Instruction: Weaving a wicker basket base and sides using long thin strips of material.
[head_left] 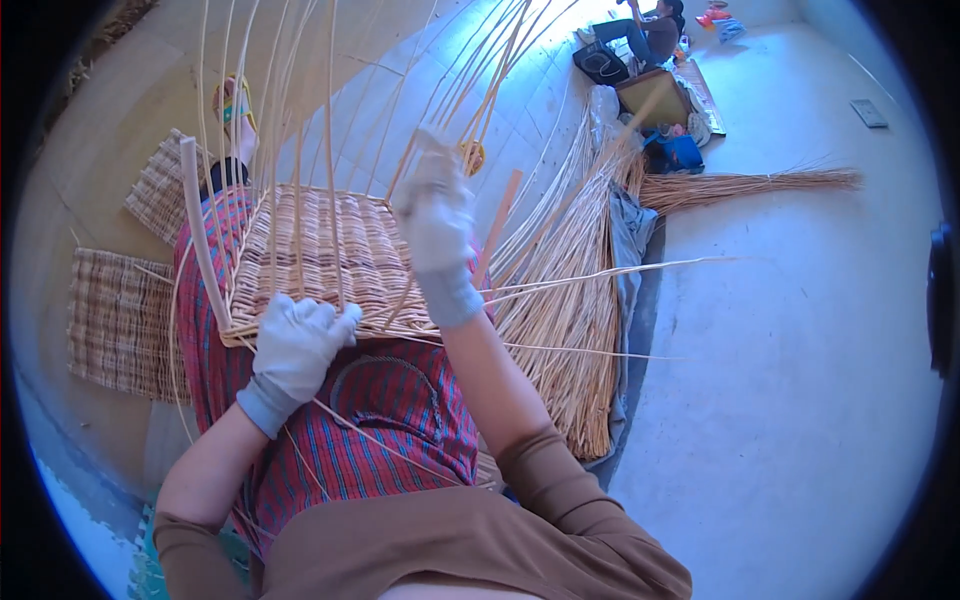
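A woven wicker panel (325, 235) rests across my lap on a red-and-blue striped cloth (370, 440). Long thin wicker strands (290, 90) rise from its edges. A pale, thicker stick (203, 235) stands at its near left corner. My left hand (305, 340), in a white glove, is closed on the near edge of the panel, the strands rising right beside its fingers. Raised above the panel's right side is my gloved right hand (437, 205). Motion smears its fingers, so whether it holds a strand cannot be made out.
A large bundle of loose wicker strands (570, 340) lies to the right on a grey cloth (632, 225). Farther back lies another tied bundle (750, 187). Two woven panels (120, 320) lie on the floor at left. A person (655, 35) sits at the far right beside a black bag (600, 62).
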